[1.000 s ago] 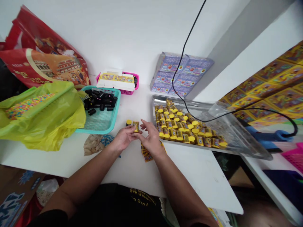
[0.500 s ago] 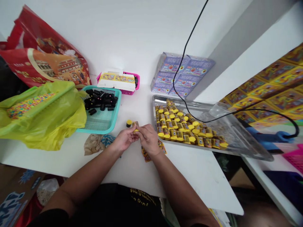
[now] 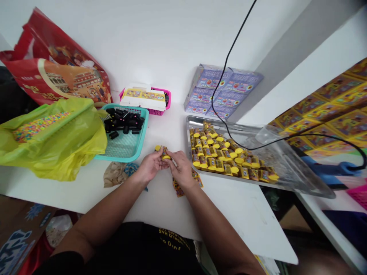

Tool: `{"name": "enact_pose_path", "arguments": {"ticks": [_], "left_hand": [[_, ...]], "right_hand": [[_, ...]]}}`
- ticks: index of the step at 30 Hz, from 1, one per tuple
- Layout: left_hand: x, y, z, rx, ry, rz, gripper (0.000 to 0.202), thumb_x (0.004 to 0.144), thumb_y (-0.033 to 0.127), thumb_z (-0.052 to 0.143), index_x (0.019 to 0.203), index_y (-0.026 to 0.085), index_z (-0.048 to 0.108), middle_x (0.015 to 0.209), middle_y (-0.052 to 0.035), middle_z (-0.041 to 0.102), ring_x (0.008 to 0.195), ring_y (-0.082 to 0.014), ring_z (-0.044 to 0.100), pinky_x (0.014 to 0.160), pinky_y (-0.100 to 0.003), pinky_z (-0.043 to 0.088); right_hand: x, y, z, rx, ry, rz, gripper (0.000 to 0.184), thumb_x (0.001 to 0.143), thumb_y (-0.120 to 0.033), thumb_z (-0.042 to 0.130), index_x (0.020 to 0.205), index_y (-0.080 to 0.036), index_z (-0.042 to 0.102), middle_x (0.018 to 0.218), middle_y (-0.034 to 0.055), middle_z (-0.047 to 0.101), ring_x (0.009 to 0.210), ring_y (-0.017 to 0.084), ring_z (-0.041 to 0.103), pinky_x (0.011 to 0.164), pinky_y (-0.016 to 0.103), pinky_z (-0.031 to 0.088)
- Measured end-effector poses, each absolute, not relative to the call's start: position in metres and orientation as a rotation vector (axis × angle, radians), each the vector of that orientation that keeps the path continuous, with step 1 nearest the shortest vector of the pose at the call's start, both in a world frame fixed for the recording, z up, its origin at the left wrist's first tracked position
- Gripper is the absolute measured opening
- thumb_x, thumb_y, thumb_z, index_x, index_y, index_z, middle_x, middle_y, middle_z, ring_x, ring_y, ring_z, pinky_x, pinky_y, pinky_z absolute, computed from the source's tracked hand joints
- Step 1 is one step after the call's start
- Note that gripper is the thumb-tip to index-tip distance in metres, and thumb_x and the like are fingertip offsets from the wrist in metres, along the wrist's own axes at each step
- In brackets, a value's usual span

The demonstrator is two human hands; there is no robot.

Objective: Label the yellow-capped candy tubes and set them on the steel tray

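Note:
Between both hands is a small yellow-capped container [image 3: 165, 154] with a printed label around it. My left hand [image 3: 151, 167] grips it from the left with thumb and fingers. My right hand [image 3: 179, 165] pinches it from the other side, partly covering it. Just behind my left fingertips stands another container with a yellow cap [image 3: 157, 148], its lower part hidden. Printed label sheets [image 3: 197, 178] lie on the white table under my right wrist. A metal tray [image 3: 212, 175] to the right holds many labelled yellow containers [image 3: 219, 154].
A teal basket [image 3: 123, 158] of black containers [image 3: 126, 120] stands left, beside a yellow bag [image 3: 65, 141] with coloured beads. Crumpled cloth [image 3: 114, 174] lies near my left wrist. Behind are a pink basket [image 3: 156, 112] and purple boxes [image 3: 212, 89]. A black cable [image 3: 226, 61] hangs over the tray.
The labelled container between my hands has tilted and shows more of its printed side. My hands stay in nearly the same place. The whole view has shifted slightly.

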State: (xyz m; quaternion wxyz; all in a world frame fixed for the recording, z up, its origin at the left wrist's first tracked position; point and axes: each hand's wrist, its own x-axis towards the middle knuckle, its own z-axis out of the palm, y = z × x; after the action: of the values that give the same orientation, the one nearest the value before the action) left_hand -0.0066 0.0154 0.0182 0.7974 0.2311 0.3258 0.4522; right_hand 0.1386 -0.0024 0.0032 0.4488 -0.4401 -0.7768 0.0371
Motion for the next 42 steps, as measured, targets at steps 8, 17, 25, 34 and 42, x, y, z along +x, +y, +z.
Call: {"name": "enact_pose_path", "arguments": {"ticks": [8,17,25,34,42], "left_hand": [[0.003,0.01,0.013,0.401,0.749,0.983,0.032,0.069,0.04,0.078,0.076,0.012,0.063,0.066,-0.0018,0.064,0.059,-0.0101,0.058,0.063,-0.023,0.043],[0.001,0.012,0.019,0.3,0.7,0.918,0.02,0.079,0.033,0.071,0.082,0.014,0.065,0.067,-0.0011,0.063,0.058,-0.009,0.058,0.063,-0.022,0.044],[-0.001,0.013,0.016,0.489,0.667,0.886,0.023,0.079,0.035,0.069,0.076,0.013,0.062,0.069,-0.0062,0.065,0.062,-0.0158,0.062,0.066,-0.03,0.048],[-0.003,0.015,0.013,0.399,0.655,0.955,0.017,0.077,0.029,0.071,0.084,0.014,0.066,0.073,-0.0026,0.064,0.061,-0.0104,0.058,0.065,-0.025,0.045],[-0.006,0.015,0.021,0.474,0.683,0.985,0.019,0.076,0.029,0.072,0.084,0.013,0.067,0.074,-0.0042,0.065,0.063,-0.0135,0.06,0.067,-0.029,0.047]], "right_hand": [[0.14,-0.004,0.003,-1.028,-1.877,0.019,0.015,0.091,-0.025,0.056,0.094,-0.022,0.07,0.067,0.0031,0.059,0.067,0.018,0.054,0.064,0.033,0.045],[0.141,-0.002,0.002,-1.042,-1.746,0.206,0.018,0.089,-0.027,0.059,0.104,-0.023,0.068,0.078,0.0036,0.063,0.073,0.018,0.058,0.067,0.033,0.048],[0.149,-0.001,0.006,-1.038,-2.025,-0.09,0.02,0.09,-0.017,0.052,0.095,-0.023,0.07,0.071,0.0044,0.06,0.073,0.019,0.053,0.067,0.034,0.042],[0.141,-0.005,0.008,-1.08,-1.841,0.054,0.021,0.09,-0.026,0.057,0.109,-0.023,0.065,0.082,0.0065,0.063,0.079,0.021,0.058,0.071,0.037,0.049],[0.139,-0.006,0.008,-1.056,-1.796,0.179,0.016,0.089,-0.024,0.058,0.101,-0.023,0.068,0.078,0.0045,0.062,0.075,0.019,0.059,0.067,0.033,0.05]]}}
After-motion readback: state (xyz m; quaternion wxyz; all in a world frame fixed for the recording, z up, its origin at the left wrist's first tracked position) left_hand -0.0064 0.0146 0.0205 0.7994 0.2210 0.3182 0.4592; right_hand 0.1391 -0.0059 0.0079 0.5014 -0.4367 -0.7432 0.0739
